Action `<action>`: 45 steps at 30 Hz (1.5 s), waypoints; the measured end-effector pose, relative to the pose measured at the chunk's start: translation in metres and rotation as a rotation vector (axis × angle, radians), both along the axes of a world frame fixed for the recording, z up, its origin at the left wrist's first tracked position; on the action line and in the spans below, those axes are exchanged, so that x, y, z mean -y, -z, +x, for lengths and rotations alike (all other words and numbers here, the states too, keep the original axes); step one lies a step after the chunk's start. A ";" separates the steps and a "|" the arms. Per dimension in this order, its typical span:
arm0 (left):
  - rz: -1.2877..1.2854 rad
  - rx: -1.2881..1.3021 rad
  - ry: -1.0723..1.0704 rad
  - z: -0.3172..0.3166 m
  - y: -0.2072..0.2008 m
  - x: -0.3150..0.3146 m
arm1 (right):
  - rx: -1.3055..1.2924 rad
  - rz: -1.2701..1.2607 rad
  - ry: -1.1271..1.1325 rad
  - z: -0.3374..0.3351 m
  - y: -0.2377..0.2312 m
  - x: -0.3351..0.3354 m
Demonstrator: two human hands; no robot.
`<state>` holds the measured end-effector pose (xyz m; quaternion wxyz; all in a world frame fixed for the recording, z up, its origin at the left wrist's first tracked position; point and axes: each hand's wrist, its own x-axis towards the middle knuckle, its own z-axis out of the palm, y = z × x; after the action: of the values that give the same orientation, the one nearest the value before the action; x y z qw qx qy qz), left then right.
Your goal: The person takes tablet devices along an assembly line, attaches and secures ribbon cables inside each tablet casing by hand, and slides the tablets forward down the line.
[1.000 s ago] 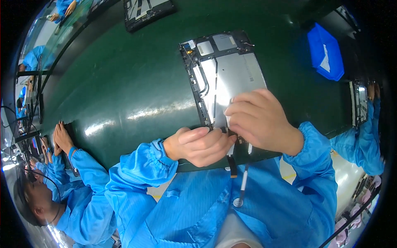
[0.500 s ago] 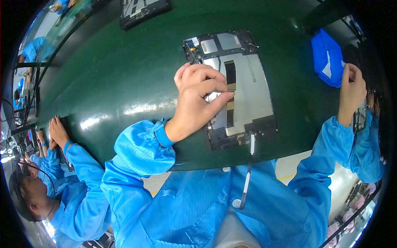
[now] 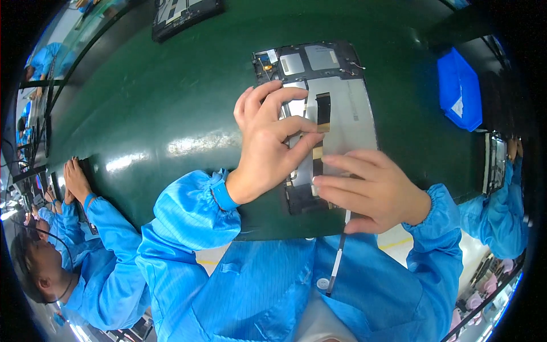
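An opened tablet-like device (image 3: 342, 97) lies back side up on the green table (image 3: 171, 102), its silver plate and black frame showing. A black and gold flat cable (image 3: 322, 114) runs down its middle. My left hand (image 3: 268, 137) rests on the device, thumb and fingers pressing the cable's lower part. My right hand (image 3: 370, 188) lies flat on the device's near end, fingers pointing left and touching the cable. A thin black and white stick (image 3: 337, 256) hangs from under my right hand over the table's edge.
A blue bin (image 3: 458, 91) stands at the right. Another dark device (image 3: 182, 11) lies at the far edge. A co-worker in blue (image 3: 85, 262) sits at my left with hands on the table. Another person's sleeve (image 3: 501, 211) and a device (image 3: 496, 162) are at the right.
My right hand has come back from the blue bin at the right and now lies on the device's near end. My left hand stays on the cable.
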<state>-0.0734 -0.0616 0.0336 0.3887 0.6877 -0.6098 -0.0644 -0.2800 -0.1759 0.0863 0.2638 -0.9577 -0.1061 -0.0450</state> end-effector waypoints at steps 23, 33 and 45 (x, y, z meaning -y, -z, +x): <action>-0.584 0.275 0.389 -0.032 -0.011 -0.031 | 0.255 0.027 0.435 -0.017 0.023 -0.032; -0.593 0.488 0.309 -0.040 -0.015 -0.027 | 0.235 0.440 0.619 -0.024 0.031 -0.034; -0.539 0.645 0.622 -0.028 -0.025 -0.020 | 0.258 0.254 0.480 -0.021 0.021 -0.016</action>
<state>-0.1013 -0.0416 0.0583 0.3069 0.3343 -0.8690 0.1974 -0.3006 -0.1601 0.0654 0.3476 -0.9012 0.0972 -0.2401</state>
